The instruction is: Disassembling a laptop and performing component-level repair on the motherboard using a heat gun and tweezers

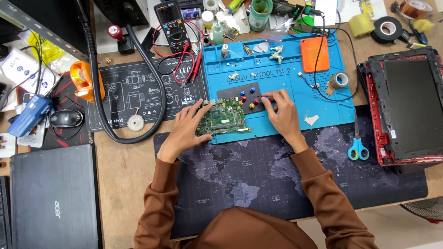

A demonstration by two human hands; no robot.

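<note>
A green circuit board (222, 117) lies on the blue work mat (295, 87), partly over a dark pad (235, 92) that carries small red, blue and yellow knobs (251, 97). My left hand (187, 129) rests on the board's left edge, fingers spread over it. My right hand (281, 113) sits to the right of the board. Its fingertips touch the dark pad's right end near the red knob. Whether they pinch something small cannot be seen. Both arms wear brown sleeves.
A multimeter (172, 23) with red leads stands behind the mats. Blue scissors (358, 148) and an opened red laptop shell (406, 108) lie at right. A closed black laptop (53, 198), a mouse (66, 118) and an orange tape dispenser (85, 80) sit at left. A dark map-printed desk mat (277, 180) covers the front.
</note>
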